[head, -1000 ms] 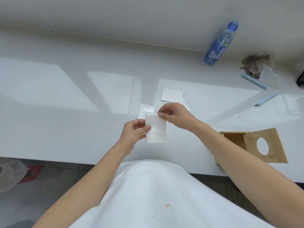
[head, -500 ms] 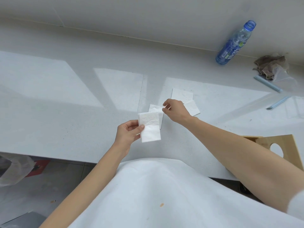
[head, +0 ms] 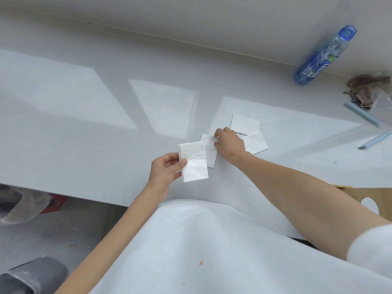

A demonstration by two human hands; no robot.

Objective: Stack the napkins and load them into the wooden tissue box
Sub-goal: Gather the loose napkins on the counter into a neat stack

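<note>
My left hand (head: 167, 168) pinches a small stack of folded white napkins (head: 194, 163) just above the counter. Right behind it lies another folded napkin (head: 210, 153), and my right hand (head: 230, 144) rests on its far end with fingertips pressing or pinching it. Two more napkins lie further right, one flat (head: 245, 124) and one partly under my right hand (head: 256, 142). The wooden tissue box (head: 379, 197), with a round hole in its panel, shows at the right edge, mostly hidden behind my right forearm.
A blue plastic bottle (head: 318, 60) lies at the back right by the wall. A crumpled brown cloth (head: 369, 90) and two light-blue strips (head: 362, 114) lie at the far right. The white counter's front edge (head: 63, 195) runs close to my body.
My right hand let go of the held stack and reached forward onto the napkin lying behind it. The left hand kept the stack. The view swung left, pushing the box to the frame edge.
</note>
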